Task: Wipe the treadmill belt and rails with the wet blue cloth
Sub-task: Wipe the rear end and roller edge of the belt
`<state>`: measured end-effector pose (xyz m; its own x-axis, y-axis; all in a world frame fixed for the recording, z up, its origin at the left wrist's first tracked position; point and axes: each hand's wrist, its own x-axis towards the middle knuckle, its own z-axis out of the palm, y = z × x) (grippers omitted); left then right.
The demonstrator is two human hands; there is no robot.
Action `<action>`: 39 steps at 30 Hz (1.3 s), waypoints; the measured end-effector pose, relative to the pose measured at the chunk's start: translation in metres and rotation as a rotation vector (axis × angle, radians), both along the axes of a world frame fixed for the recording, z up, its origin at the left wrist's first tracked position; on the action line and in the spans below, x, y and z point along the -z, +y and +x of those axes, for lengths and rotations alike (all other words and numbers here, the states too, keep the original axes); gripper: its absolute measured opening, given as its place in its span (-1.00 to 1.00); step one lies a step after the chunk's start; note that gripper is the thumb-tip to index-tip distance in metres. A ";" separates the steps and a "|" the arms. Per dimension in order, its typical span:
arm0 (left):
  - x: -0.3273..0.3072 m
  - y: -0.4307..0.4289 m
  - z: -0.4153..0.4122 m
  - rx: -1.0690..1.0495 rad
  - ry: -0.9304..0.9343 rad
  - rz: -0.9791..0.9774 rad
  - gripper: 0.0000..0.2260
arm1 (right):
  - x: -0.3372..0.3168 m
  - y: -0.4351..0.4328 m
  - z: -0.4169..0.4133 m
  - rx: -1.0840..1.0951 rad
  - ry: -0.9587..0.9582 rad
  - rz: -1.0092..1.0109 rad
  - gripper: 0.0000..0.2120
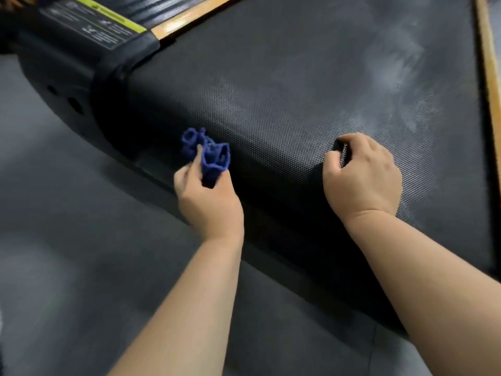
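Observation:
The black textured treadmill belt (284,85) fills the upper middle of the head view and curves down over its rear end toward me. My left hand (208,202) grips a bunched blue cloth (210,154) against the belt's rear edge, near the left end cap. My right hand (362,175) lies on the rear curve of the belt farther right, its fingers curled and pinching the belt surface. Pale dusty smears (398,66) mark the belt's right part. Wooden-coloured rails (489,63) run along both sides.
A black plastic end cap (70,85) with a yellow-green label (108,14) covers the left rear corner. The left rail strip (189,19) runs away at the top. Grey rubber floor (67,240) spreads to the left and below.

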<state>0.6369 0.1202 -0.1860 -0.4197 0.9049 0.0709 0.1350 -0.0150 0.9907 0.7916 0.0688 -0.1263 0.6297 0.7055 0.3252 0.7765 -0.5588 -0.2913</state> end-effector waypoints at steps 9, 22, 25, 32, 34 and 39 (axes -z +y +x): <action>0.008 -0.068 0.011 0.414 0.179 0.261 -0.57 | -0.005 -0.001 -0.002 -0.004 0.034 -0.027 -0.70; 0.021 0.027 -0.050 0.185 0.254 0.162 -0.64 | -0.007 0.097 -0.055 -0.197 0.173 0.007 -0.73; 0.016 0.013 -0.051 0.364 0.296 0.255 -0.61 | -0.007 0.096 -0.054 -0.206 0.104 -0.046 -0.78; -0.018 0.127 -0.106 0.016 0.216 0.068 -0.68 | -0.006 0.094 -0.060 -0.321 -0.009 -0.053 -0.72; -0.018 0.127 -0.096 -0.004 0.231 0.075 -0.71 | -0.006 0.095 -0.060 -0.318 -0.006 -0.049 -0.73; -0.004 0.087 -0.059 -0.017 0.270 0.156 -0.65 | -0.005 0.095 -0.058 -0.299 -0.009 -0.056 -0.76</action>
<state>0.5776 0.2072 -0.1820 -0.3821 0.8673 0.3190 0.3942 -0.1593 0.9051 0.7333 0.1640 -0.1214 0.3890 0.8759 0.2854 0.9112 -0.3203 -0.2591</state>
